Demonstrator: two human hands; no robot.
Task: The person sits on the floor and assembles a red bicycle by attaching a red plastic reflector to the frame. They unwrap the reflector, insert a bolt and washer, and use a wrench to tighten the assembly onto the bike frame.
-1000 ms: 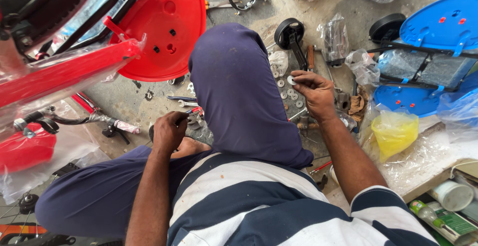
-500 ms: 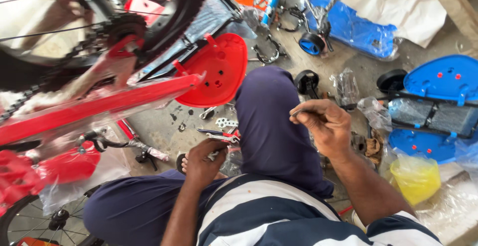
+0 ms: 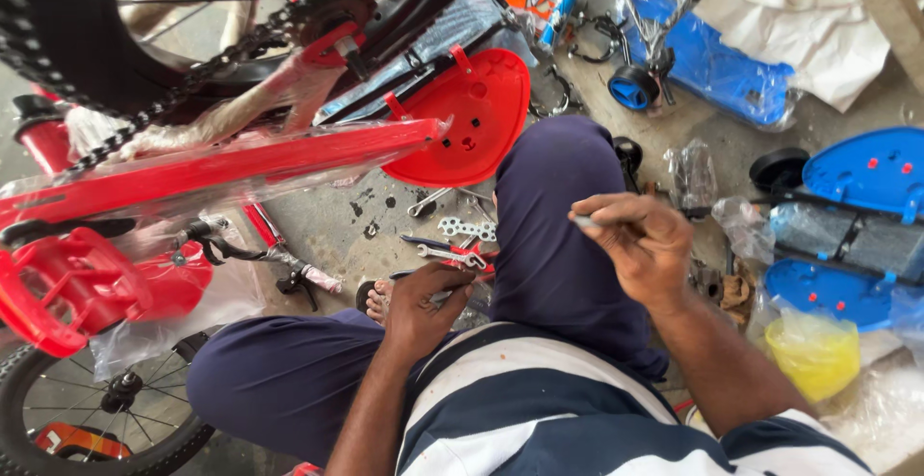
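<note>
Your right hand [image 3: 643, 245] is raised over your bent knee, fingers pinched together on a small silvery bolt [image 3: 583, 221] whose tip sticks out to the left past your thumb. Your left hand [image 3: 423, 303] is lower down, beside your thigh, fingers curled around a thin metal tool [image 3: 452, 295]; you cannot tell what kind of tool it is, since most of it is hidden in the hand. Just beyond that hand, on the concrete floor [image 3: 664, 134], lie a pair of red-handled pliers [image 3: 452, 255], a flat multi-hole wrench [image 3: 466, 230] and a plain spanner [image 3: 430, 203], close together near your sandalled foot [image 3: 377, 298]. The red bicycle frame [image 3: 221, 163], wrapped in clear plastic, crosses the left half of the view, with its chain [image 3: 183, 91] above and a red pedal [image 3: 63, 283] at the left edge. A red seat [image 3: 472, 115] lies underside up beside the frame. Blue plastic parts [image 3: 857, 216] sit by the right edge, with a yellow bag [image 3: 813, 351] nearer to you.
</note>
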